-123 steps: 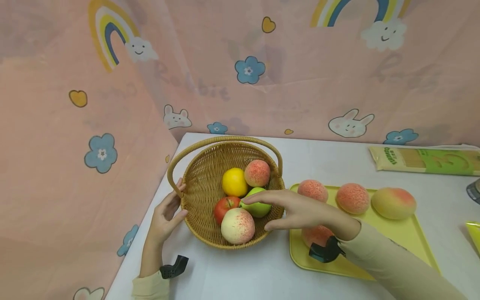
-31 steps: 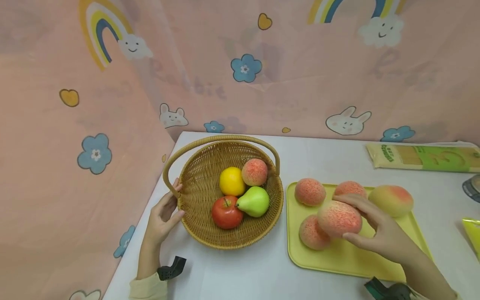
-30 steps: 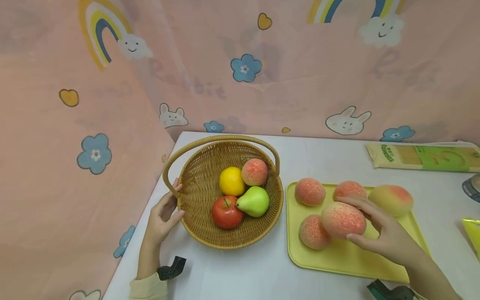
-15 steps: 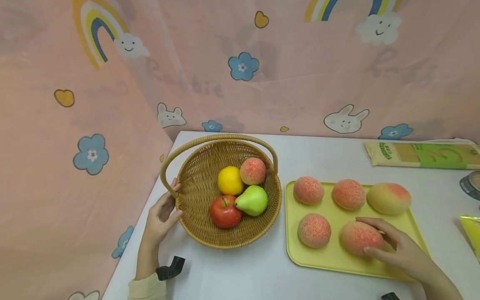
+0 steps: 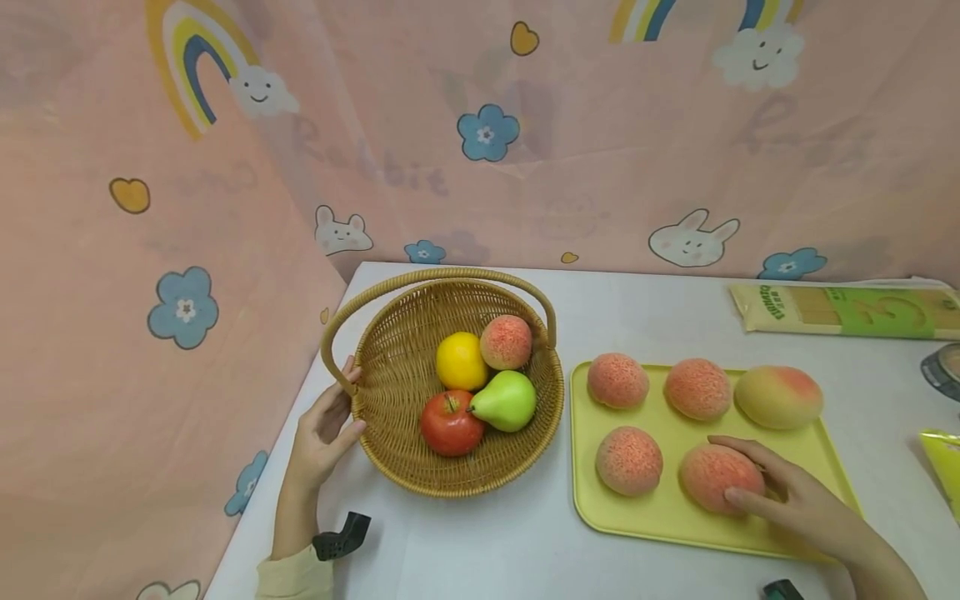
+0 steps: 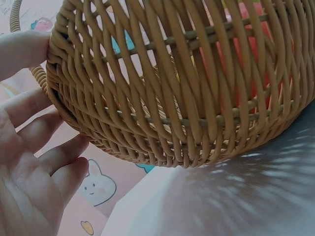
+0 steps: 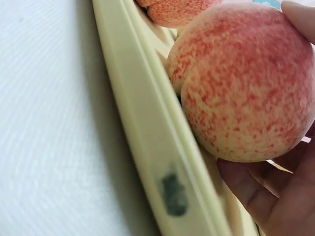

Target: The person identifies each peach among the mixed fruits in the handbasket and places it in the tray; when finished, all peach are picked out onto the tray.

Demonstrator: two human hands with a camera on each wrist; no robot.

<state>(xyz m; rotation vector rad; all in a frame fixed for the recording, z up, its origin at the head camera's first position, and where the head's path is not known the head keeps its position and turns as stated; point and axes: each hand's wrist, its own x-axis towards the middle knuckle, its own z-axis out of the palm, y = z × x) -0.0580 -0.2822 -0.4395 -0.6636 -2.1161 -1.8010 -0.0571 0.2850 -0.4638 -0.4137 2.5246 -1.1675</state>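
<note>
My left hand touches the left side of a wicker basket. In the left wrist view, its thumb and lightly bent fingertips meet the woven rim. Inside the basket sit a red apple, a green pear, a yellow round fruit and a small peach. On a yellow tray, my right hand holds a peach between thumb and fingers. Up close in the right wrist view, that peach has red speckles, and its underside is near the tray rim.
Other peaches share the tray: two along the back, one at front left. A yellow-red mango-like fruit lies at back right. Beyond are a noodle packet, a round jar and a yellow-green packet.
Earlier, my right hand was over the basket, where the pale speckled peach lay at the front. It took that peach out, moved right and lowered it onto the tray. My left hand stayed put.
</note>
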